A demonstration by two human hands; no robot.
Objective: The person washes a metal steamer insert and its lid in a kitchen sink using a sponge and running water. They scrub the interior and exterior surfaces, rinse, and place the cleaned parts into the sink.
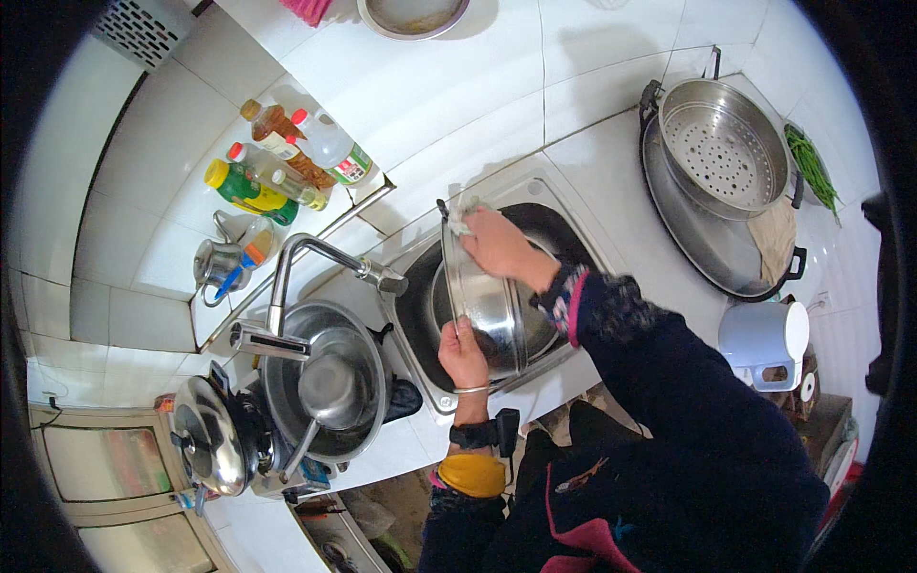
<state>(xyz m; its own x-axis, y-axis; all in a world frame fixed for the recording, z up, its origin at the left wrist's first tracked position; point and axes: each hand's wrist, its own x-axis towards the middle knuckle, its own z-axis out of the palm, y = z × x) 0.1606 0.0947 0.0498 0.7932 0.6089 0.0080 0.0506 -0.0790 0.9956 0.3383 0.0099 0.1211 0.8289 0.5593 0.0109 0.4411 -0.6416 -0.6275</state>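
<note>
A stainless steel pot [494,326] is held tilted on its side above the sink [536,188], with a small dark handle showing at its far end. My left hand [464,354] grips the pot's near rim, thumb on the edge. Pressed to the far part of the rim is a pale cloth [469,213], bunched under the fingers of my right hand [501,243]. Behind the pot, a metal basin [438,286] stands in the dark sink bowl, mostly covered by the pot and my hands.
A chrome faucet [326,243] reaches over the sink's left side. Left of it stand a large pot [376,422] with a ladle [329,390] and a lidded wok [215,437]. Several bottles [251,190] line a ledge. At right are a steamer tier [723,154] and a blue-grey jug [763,344].
</note>
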